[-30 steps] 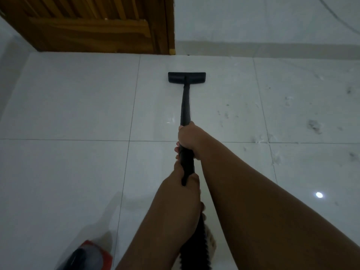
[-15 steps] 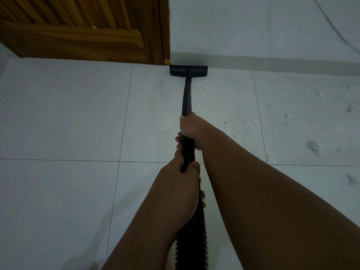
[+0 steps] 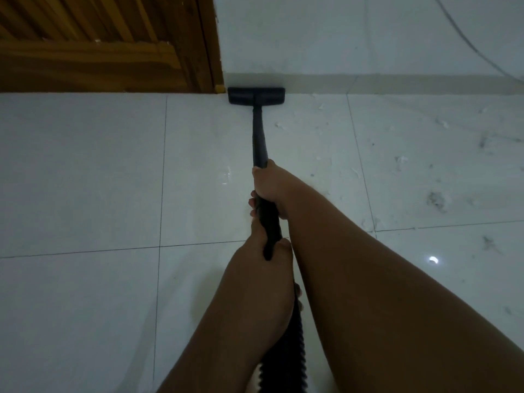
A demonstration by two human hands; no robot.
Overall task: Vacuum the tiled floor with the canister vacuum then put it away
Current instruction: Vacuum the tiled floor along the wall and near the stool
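A black vacuum wand [image 3: 259, 137] runs straight ahead to its flat floor nozzle [image 3: 256, 95], which sits on the white tiled floor [image 3: 85, 171] against the base of the wall. My right hand [image 3: 269, 184] grips the wand further forward. My left hand [image 3: 265, 268] grips it nearer me, where the ribbed black hose [image 3: 286, 361] begins. The hose drops out of view at the bottom. The canister is out of sight.
A wooden door [image 3: 93, 43] fills the upper left, its frame beside the nozzle. A white wall with a beige skirting [image 3: 397, 80] runs to the right. Dust clumps and white scraps [image 3: 436, 201] lie scattered on the right-hand tiles.
The nozzle has been pushed forward across the tile until it reached the wall. The red and black canister seen at bottom left a second ago has left the view.
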